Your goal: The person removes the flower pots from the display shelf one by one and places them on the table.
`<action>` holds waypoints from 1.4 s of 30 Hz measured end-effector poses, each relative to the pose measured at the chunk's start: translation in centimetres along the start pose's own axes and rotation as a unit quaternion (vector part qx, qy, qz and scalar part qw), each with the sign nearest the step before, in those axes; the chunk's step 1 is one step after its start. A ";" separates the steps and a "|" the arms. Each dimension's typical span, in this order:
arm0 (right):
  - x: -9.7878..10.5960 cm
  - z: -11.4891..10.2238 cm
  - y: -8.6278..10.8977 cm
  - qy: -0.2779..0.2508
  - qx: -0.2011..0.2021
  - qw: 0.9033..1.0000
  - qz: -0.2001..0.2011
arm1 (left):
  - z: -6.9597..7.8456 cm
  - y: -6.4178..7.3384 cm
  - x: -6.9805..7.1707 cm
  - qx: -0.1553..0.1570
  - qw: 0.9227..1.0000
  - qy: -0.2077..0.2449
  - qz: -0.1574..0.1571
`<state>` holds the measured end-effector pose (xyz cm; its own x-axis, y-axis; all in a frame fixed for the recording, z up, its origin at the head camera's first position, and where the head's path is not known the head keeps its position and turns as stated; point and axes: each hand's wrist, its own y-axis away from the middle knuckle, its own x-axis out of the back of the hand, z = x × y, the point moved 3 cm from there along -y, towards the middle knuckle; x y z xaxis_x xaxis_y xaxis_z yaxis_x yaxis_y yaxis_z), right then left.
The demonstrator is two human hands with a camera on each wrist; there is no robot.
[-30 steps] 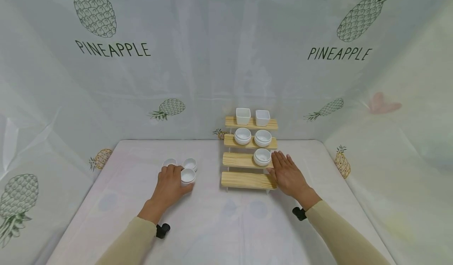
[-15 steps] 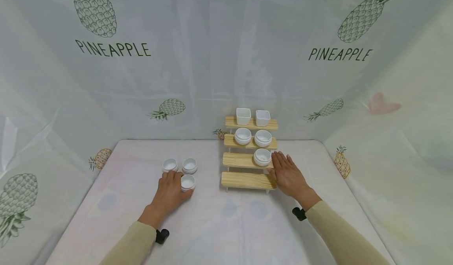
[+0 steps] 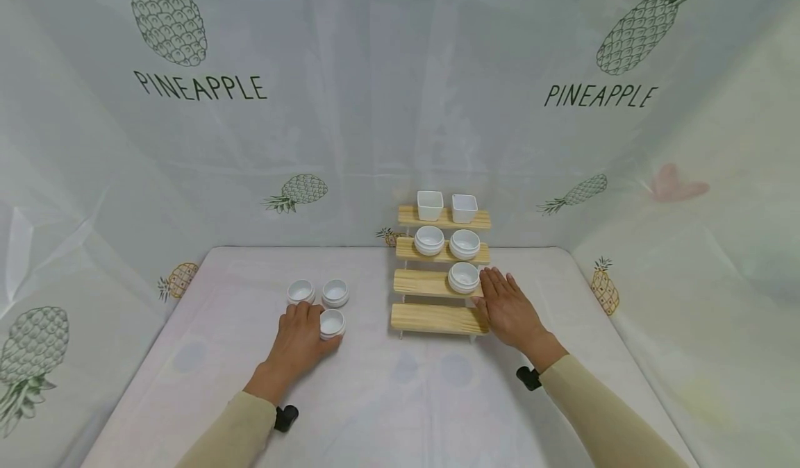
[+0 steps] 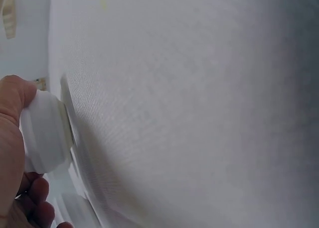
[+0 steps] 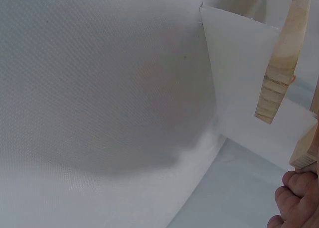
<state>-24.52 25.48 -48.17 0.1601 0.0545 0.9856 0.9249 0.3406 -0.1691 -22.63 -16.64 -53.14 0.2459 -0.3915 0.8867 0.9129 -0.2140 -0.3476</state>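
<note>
My left hand (image 3: pixel 301 343) holds a small white round bowl (image 3: pixel 332 323), thumb on one side and fingers round the other. In the left wrist view this bowl (image 4: pixel 45 133) shows side-on, close over the white cloth. Two more round bowls stand just behind it, a left one (image 3: pixel 301 291) and a right one (image 3: pixel 335 292). My right hand (image 3: pixel 509 310) lies flat with straight fingers against the right side of a stepped wooden stand (image 3: pixel 437 319), fingertips right by a round bowl (image 3: pixel 463 277) on its second step from the bottom.
Above on the stand sit two round bowls, a left one (image 3: pixel 428 240) and a right one (image 3: pixel 464 244). Two square white bowls, left (image 3: pixel 429 205) and right (image 3: pixel 464 208), occupy the top step. A pineapple-print curtain (image 3: pixel 400 121) hangs behind the table.
Over the past second my left hand has drawn its bowl toward me, apart from the two behind, and lowered it. My right hand has stayed at the stand.
</note>
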 end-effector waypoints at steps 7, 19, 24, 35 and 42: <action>-0.1 0.1 0.0 0.000 -0.001 1.000 0.002 | 0.2 -0.1 0.1 -0.002 1.000 -0.013 0.002; -0.1 0.1 -0.1 -0.003 -0.006 1.000 0.001 | 0.3 -0.1 0.0 -0.013 0.999 -0.027 0.032; -0.1 0.0 0.0 -0.006 -0.005 1.000 0.001 | 0.4 -0.2 -0.2 -0.004 0.999 -0.029 0.018; -0.2 0.2 0.0 -0.008 -0.003 1.000 0.000 | 0.9 -0.3 0.0 0.021 0.999 -0.038 -0.016; -0.1 0.3 -0.1 -0.011 0.000 1.000 -0.004 | 1.1 -0.2 0.3 0.021 0.999 -0.036 -0.010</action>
<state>-24.70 25.69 -48.27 0.1445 0.0716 0.9869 0.9260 0.3417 -0.1604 -22.41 -15.73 -52.44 0.2485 -0.3216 0.9137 0.9303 -0.1836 -0.3176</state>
